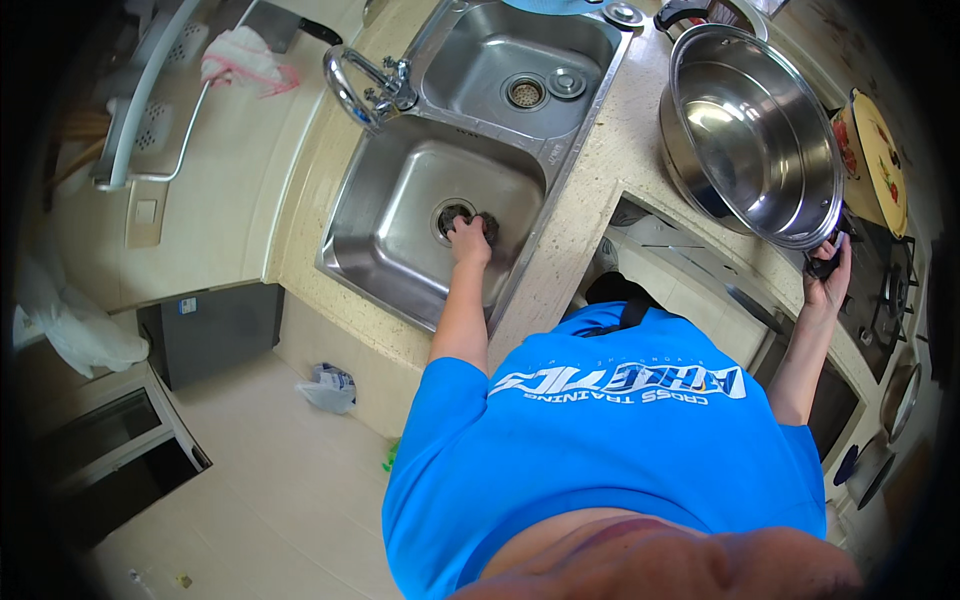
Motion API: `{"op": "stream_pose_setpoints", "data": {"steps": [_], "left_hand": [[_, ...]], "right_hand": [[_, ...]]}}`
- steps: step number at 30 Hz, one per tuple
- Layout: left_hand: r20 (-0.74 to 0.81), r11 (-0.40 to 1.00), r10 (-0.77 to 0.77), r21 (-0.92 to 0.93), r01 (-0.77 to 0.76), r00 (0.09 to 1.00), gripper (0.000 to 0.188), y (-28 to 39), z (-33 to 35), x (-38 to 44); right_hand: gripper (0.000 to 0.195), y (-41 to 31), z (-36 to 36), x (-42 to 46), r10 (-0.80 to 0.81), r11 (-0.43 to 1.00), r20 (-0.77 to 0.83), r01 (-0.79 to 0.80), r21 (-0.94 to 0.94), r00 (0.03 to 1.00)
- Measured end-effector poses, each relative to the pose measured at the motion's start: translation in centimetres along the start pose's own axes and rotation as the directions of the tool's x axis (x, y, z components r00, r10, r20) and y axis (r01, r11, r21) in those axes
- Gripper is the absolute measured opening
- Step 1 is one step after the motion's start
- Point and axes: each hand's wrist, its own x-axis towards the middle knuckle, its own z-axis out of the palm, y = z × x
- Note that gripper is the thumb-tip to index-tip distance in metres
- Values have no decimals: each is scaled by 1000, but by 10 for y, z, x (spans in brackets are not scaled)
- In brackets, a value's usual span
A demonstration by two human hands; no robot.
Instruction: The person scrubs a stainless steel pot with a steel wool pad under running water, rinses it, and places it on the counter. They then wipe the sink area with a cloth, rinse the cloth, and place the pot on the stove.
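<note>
In the left sink basin [375, 240], my left hand [470, 236] closes over a dark scouring pad [489, 226], probably steel wool, beside and partly over the drain. My right hand [826, 281] grips the black handle [823, 262] at the near end of a large stainless steel pot [765, 135]. The pot is tilted on the stone counter, its shiny, empty-looking inside facing me. A chrome faucet [352, 82] stands behind the left basin, its spout over the rim. What lies under the tilted pot is partly hidden.
The second basin [465, 67] holds a round metal drain cover [566, 82]. A yellow enamel pot with a lid [881, 161] and the gas stove [870, 300] are at the right. Low on the left are a plastic bag [330, 388] and a grey bin-like box [217, 330]. A cloth [244, 60] hangs from a rack.
</note>
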Motion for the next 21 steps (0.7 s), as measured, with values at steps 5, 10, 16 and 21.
{"op": "stream_pose_setpoints", "data": {"steps": [5,10,16,21], "left_hand": [[-16,515,-171,-854,76,985,33,-55,-13,36],[-246,87,-374,-969,-231,894,41,-30,-105,4],[-492,-8,-504,-819,-574,710,43,-8,-201,-45],[-212,914,-144,-404,47,967,31,-48,-80,-24]], "right_hand": [[46,27,3,-29,-274,958,-304,230,-172,913],[35,50,-61,-73,363,618,-348,-503,-605,864],[28,127,9,-62,514,216,-355,-518,-828,781],[25,148,36,-40,560,129,-257,-389,-912,788]]}}
